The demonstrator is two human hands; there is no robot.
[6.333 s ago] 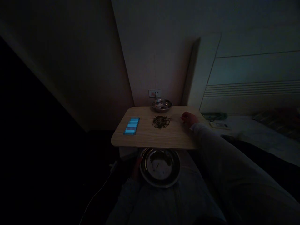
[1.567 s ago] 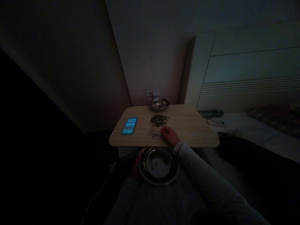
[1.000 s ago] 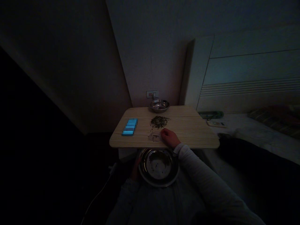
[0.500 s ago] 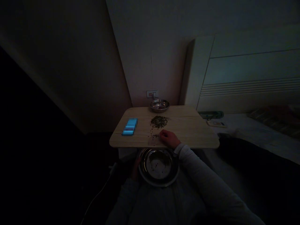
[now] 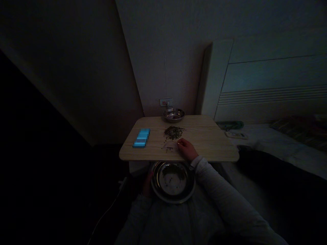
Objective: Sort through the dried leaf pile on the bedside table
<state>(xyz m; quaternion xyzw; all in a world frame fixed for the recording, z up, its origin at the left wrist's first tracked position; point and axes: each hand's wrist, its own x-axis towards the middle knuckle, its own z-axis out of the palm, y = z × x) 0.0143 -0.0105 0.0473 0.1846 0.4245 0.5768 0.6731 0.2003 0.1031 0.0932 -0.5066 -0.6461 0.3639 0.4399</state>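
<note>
My right hand point(image 5: 187, 149) is over the front of the small table, fingers pinched together. At its fingertips is a thin see-through piece point(image 5: 169, 147), which looks like clear plastic; its exact kind is too dim to tell. Just beyond it lies a loose pile of small dark grains point(image 5: 173, 132), with a few strays towards me. My left hand point(image 5: 147, 183) holds the left rim of a wide steel basin point(image 5: 173, 200) on my lap, below the table's front edge. Greenish dark bits point(image 5: 173, 169) gather at the basin's far side, with a few specks on its bottom.
A smaller steel bowl point(image 5: 173, 119) stands at the back of the wooden table point(image 5: 209, 143). A lit phone point(image 5: 141, 137) lies on the left. Behind is a wall socket point(image 5: 166, 102); a bed with a pale remote control point(image 5: 236, 135) is at right. The room is dim.
My right hand has moved slightly away from me and to the right, and the see-through piece has shifted with it. My left hand and the basin stay where they were.
</note>
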